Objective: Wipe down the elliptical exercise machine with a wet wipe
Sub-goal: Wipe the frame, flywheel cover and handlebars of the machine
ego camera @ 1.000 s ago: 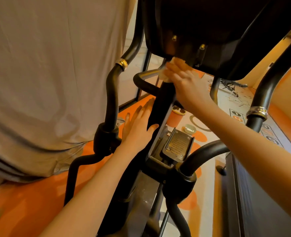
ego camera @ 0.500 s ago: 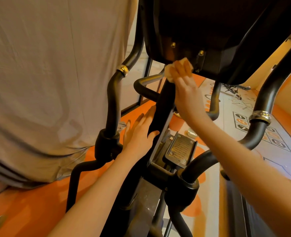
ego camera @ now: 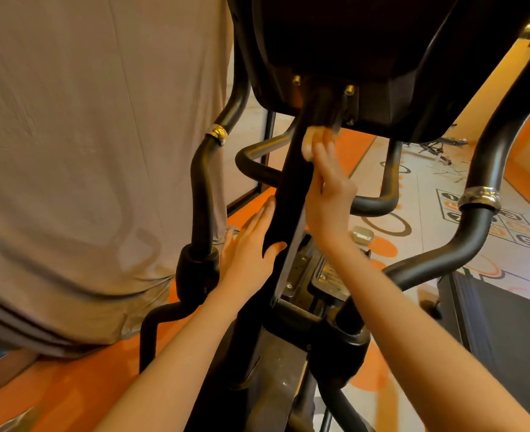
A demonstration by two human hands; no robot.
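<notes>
My right hand [ego camera: 327,194] presses the wet wipe [ego camera: 312,141] flat on the black centre post [ego camera: 291,194] of the elliptical, just under the console [ego camera: 366,57] at 12 o'clock. Fingers are quite straight, wipe under the fingertips; pic is blurred there. My left hand [ego camera: 251,247] rests on the post's left side at approx. 9 o'clock of it, fingers straight, thumb round the front edge. Grey cloth [ego camera: 86,151] hangs at 10 o'clock. Curved handle bar [ego camera: 475,238] at 3 o'clock.

black machine [ego camera: 291,194], pale wipe [ego camera: 312,141], orange floor [ego camera: 70,391]
</notes>
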